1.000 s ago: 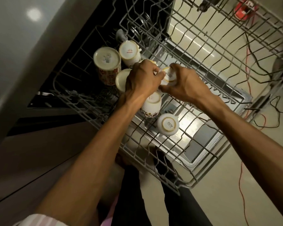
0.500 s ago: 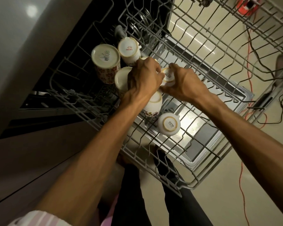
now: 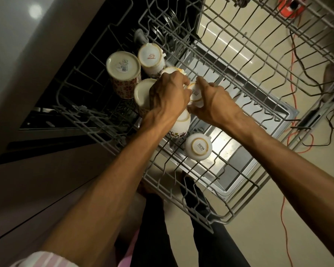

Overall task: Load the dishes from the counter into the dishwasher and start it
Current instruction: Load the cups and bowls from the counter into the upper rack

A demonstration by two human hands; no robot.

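Here the cup (image 3: 194,94) sits upside down in the upper rack (image 3: 239,214), base up, between both hands. Right hand (image 3: 216,106) pinches it at the rim side, thumb and fingers curled round the wall. Left hand (image 3: 168,97) lies curled over the neighbouring cups; whether its fingers actually hold one cannot be told, as they are hidden under the knuckles.

Handling (est.): glazed ceramic, stiff, light, brittle, smooth when wet. Take hold on the wall near the foot ring, not by the handle, which is not visible here.

Adjacent items: tall mug (image 3: 123,72), second mug (image 3: 150,58), floral cup (image 3: 178,128) and low cup (image 3: 198,149), all inverted. The floral cup is just beside the held cup, so chipping by contact is the likely risk.

Clearance: rack wires and tines run close on every side. Open slots lie to the right and toward the rack front. The open door (image 3: 245,170) is below.
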